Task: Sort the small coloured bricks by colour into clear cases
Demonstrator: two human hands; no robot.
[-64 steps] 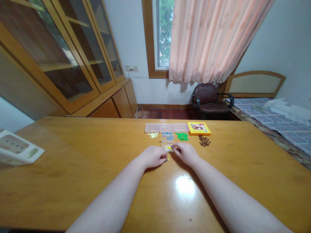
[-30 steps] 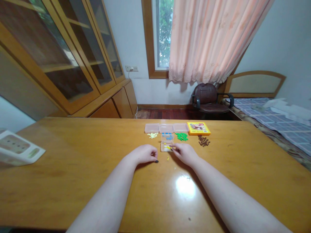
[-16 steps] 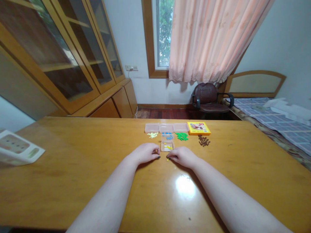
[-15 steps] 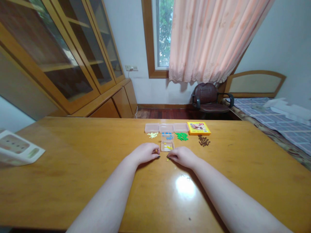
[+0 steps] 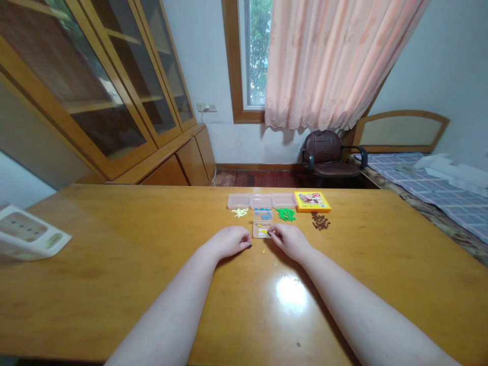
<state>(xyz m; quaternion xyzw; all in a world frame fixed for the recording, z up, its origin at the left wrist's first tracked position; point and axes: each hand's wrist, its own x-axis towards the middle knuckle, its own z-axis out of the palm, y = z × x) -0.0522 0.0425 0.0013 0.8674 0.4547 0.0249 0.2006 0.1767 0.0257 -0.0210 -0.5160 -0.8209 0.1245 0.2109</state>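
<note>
A small clear box (image 5: 256, 236) with yellow pieces (image 5: 264, 232) inside stands between my hands. My right hand (image 5: 288, 240) is at the box's right edge, its fingers pinched together; what they hold, if anything, is too small to make out. To the left of the box, my left hand (image 5: 232, 241) rests on the table with fingers curled in, their contents hidden. One loose yellow piece (image 5: 263, 251) lies on the wood in front of the box. Behind the box are blue pieces (image 5: 266, 216), with pale yellow pieces (image 5: 240, 212) to their left and green pieces (image 5: 285, 214) to their right.
Clear trays (image 5: 261, 202) line up at the table's (image 5: 125, 244) far side, beside a yellow package (image 5: 312, 202). Brown pieces (image 5: 321, 221) lie before the package. A white plastic object (image 5: 34, 234) stands far left. Beyond are a chair (image 5: 324, 152) and a bed.
My right hand has moved up from the loose yellow piece to the box's right edge. That piece now lies uncovered. My left hand has hardly moved, its fingers curled in slightly more.
</note>
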